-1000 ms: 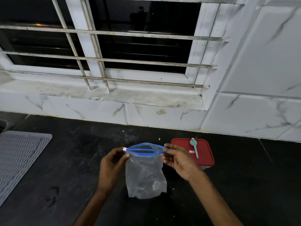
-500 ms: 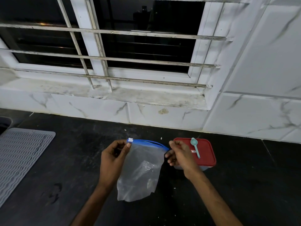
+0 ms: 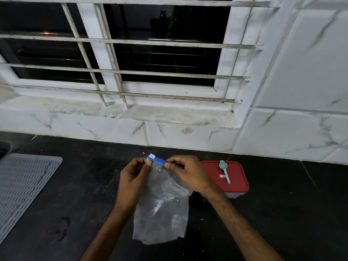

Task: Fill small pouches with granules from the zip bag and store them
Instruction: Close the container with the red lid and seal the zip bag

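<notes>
A clear zip bag (image 3: pixel 162 210) with a blue zip strip hangs above the black counter, held at its top by both hands. My left hand (image 3: pixel 134 178) pinches the strip's left end, beside the white slider. My right hand (image 3: pixel 186 172) pinches the strip just to the right, so the two hands sit close together and the mouth is pressed flat. The bag looks nearly empty and crumpled; I cannot make out granules inside. No small pouches are in view.
A box with a red lid (image 3: pixel 235 178) stands right of my right hand, with a teal measuring spoon (image 3: pixel 225 171) lying on the lid. A grey ribbed mat (image 3: pixel 24 187) lies at the far left. White tiled wall and a barred window rise behind the black counter (image 3: pixel 84 185).
The bag's mouth was held wide apart a second ago. My right hand has slid left along the zip strip toward my left hand, and the mouth is now pressed flat.
</notes>
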